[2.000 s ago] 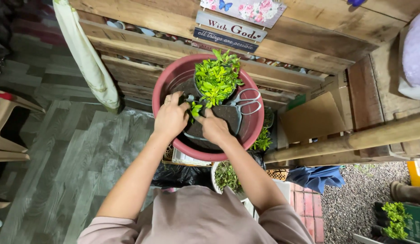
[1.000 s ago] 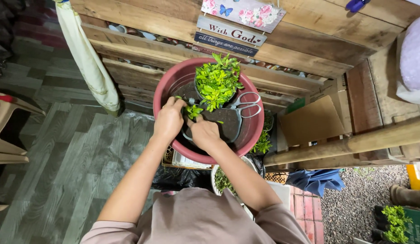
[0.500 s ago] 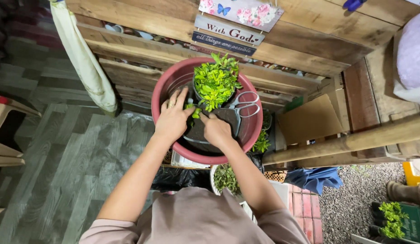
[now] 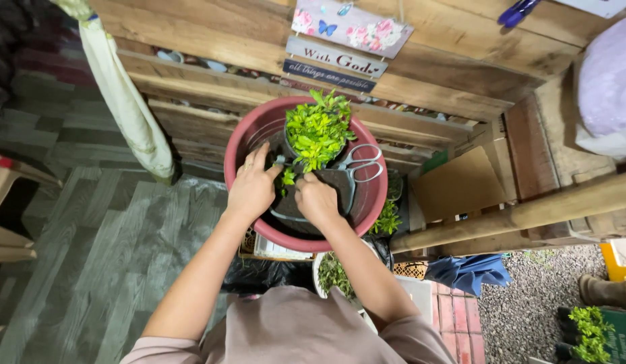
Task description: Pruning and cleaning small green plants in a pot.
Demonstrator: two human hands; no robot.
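1. Nearest, at 6 o'clock: the person's torso in a mauve shirt, both forearms reaching up to 12 o'clock.
2. Between the arms, a small white pot [image 4: 334, 275] with fine green sprigs in it, beside a black bag.
3. Left hand [image 4: 252, 189]: fingers spread loosely, resting over the near rim of a dark inner pot [image 4: 306, 202]; whether it grips anything cannot be told.
4. Right hand [image 4: 317, 199]: curled narrow, fingertips pinching at a small seedling [image 4: 287, 178] at the pot's edge.
5. Red basin [image 4: 249, 138] holds the dark pot, a leafy green plant [image 4: 318, 131] at its 12 o'clock, and scissors [image 4: 356, 172] at 3 o'clock.
6. Risks, judged: the pinch could snap the seedling's thin stem; pressing on the pot rim could tip it and spill soil into the basin; the right hand could snag on the scissor blades lying close by.
7. Farthest: wooden pallet wall [image 4: 461, 40] with decorated hanging signs.
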